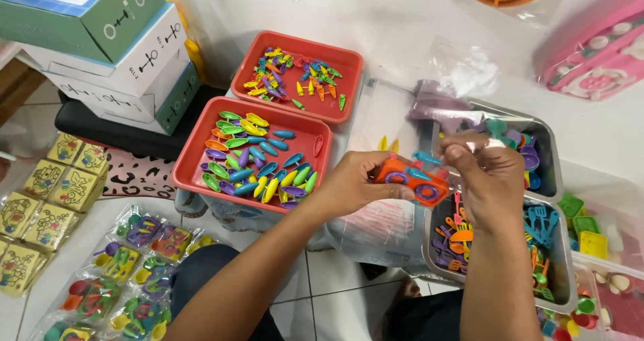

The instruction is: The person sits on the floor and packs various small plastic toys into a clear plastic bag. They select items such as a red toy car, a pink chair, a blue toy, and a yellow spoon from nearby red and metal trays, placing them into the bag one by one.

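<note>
Orange toy (410, 181) with purple rings sits between both hands, above the grey bins, apparently inside a clear bag. Red tray (251, 154) of coloured pods lies just left, within reach. Grey tray (561, 260) of tiny utensils below. Left hand (354, 183) grips the toy's end, fingers curled, steadying it. Right hand (488, 180) pinches the bag's top edge, fingertips pressed together.

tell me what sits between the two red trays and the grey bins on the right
In the head view, the left hand holding an orange toy in a clear bag, above a stack of clear bags.
</note>
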